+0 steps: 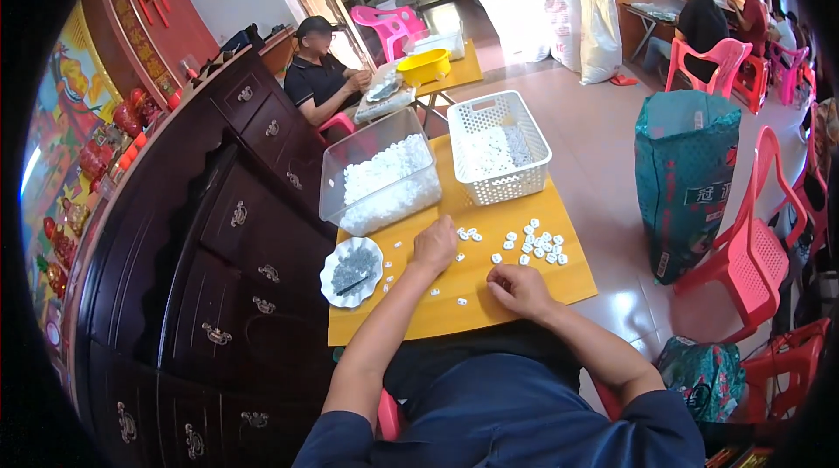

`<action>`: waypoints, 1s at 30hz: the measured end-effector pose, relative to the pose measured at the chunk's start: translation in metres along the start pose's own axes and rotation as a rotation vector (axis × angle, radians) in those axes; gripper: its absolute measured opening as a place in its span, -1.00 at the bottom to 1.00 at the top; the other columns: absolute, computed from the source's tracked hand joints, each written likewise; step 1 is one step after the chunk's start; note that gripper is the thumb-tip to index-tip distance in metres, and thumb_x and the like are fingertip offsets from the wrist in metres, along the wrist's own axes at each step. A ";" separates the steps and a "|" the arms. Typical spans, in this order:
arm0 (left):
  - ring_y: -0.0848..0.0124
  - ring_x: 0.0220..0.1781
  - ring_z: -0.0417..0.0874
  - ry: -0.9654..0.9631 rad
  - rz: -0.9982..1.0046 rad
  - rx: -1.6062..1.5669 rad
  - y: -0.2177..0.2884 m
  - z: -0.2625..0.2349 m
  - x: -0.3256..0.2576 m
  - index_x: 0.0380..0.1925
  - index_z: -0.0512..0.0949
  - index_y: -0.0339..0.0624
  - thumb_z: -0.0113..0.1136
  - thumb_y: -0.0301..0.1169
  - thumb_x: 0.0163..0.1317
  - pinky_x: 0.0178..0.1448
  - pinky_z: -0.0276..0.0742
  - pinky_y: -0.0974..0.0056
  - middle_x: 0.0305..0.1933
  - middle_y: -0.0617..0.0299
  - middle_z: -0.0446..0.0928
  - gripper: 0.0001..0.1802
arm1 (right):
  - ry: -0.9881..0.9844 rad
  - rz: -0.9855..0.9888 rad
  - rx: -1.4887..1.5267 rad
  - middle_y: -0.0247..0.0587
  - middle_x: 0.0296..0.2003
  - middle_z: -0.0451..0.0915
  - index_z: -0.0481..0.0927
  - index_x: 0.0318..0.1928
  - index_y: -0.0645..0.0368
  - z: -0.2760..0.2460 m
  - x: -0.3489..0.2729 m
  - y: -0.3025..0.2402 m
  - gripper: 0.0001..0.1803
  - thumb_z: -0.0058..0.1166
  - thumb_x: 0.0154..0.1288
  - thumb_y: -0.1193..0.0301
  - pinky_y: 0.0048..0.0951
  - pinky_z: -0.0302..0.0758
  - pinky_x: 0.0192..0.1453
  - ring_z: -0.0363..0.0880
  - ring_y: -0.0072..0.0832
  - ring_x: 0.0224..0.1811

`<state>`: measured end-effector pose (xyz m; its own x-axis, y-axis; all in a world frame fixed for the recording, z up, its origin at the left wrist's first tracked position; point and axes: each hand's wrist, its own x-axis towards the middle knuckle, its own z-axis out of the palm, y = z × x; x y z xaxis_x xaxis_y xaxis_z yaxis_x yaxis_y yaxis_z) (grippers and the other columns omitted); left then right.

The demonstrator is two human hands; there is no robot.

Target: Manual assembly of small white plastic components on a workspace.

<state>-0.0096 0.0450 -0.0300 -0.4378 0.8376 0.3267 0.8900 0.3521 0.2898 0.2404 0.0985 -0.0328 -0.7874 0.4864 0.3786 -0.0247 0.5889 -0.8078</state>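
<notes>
My left hand (435,245) rests over the middle of the yellow table (402,315), fingers curled under in a fist; whatever is inside is hidden. Closer to the front edge, my right hand (522,292) is curled too, its thumb by the bent forefinger, and I cannot make out anything in it. Small white plastic pieces with dark holes (542,245) lie in a loose group beyond my right hand. A few more white pieces (469,234) sit beside my left hand. Left of it, a white scalloped plate (329,286) holds small grey parts and a dark thin stick.
At the table's far side stand a clear bin (332,173) and a white perforated basket (516,178), both holding white pieces. A dark drawer cabinet (205,249) borders the left. On the right are a green sack (686,180) and a pink chair (743,263). Another person (319,75) works ahead.
</notes>
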 end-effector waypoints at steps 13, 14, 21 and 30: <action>-0.15 -0.16 0.69 0.126 -0.099 -0.198 0.012 -0.001 -0.021 -0.19 0.53 -0.15 0.04 -0.23 0.39 -0.05 0.57 -0.15 -0.26 -0.11 0.67 -0.77 | -0.008 0.048 -0.038 -0.10 -0.45 0.66 0.65 -0.23 0.18 0.016 -0.013 0.002 -0.80 0.22 0.30 0.30 -0.35 0.57 -0.28 0.69 -0.36 -0.43; -0.13 -0.18 0.69 0.139 -0.052 -0.235 0.018 -0.006 -0.027 -0.21 0.52 -0.14 0.06 -0.27 0.39 -0.09 0.56 -0.15 -0.28 -0.09 0.66 -0.81 | 0.055 0.070 -0.003 -0.08 -0.46 0.66 0.65 -0.25 0.19 0.016 -0.007 0.006 -0.79 0.20 0.32 0.28 -0.31 0.57 -0.29 0.68 -0.30 -0.43; -0.09 -0.25 0.67 0.073 0.219 -0.280 0.080 -0.043 -0.110 -0.27 0.45 -0.17 0.11 -0.34 0.38 -0.20 0.57 -0.09 -0.29 -0.05 0.62 -0.86 | -0.114 0.274 0.522 -0.37 -0.45 0.61 0.59 -0.21 0.21 0.016 0.003 0.004 -0.65 -0.01 0.58 0.17 -0.55 0.49 -0.36 0.54 -0.66 -0.46; -0.07 -0.26 0.67 0.144 0.138 -0.277 0.069 -0.038 -0.137 -0.25 0.44 -0.14 0.12 -0.35 0.37 -0.24 0.58 -0.10 -0.31 -0.01 0.61 -0.87 | -0.200 0.358 0.522 -0.45 -0.49 0.53 0.56 -0.27 0.17 0.027 -0.008 -0.001 -0.72 0.01 0.56 0.25 -0.61 0.40 -0.41 0.47 -0.70 -0.49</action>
<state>0.1070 -0.0614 -0.0202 -0.3464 0.7948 0.4983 0.8825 0.0959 0.4605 0.2299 0.0764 -0.0471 -0.9001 0.4356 -0.0047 0.0045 -0.0016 -1.0000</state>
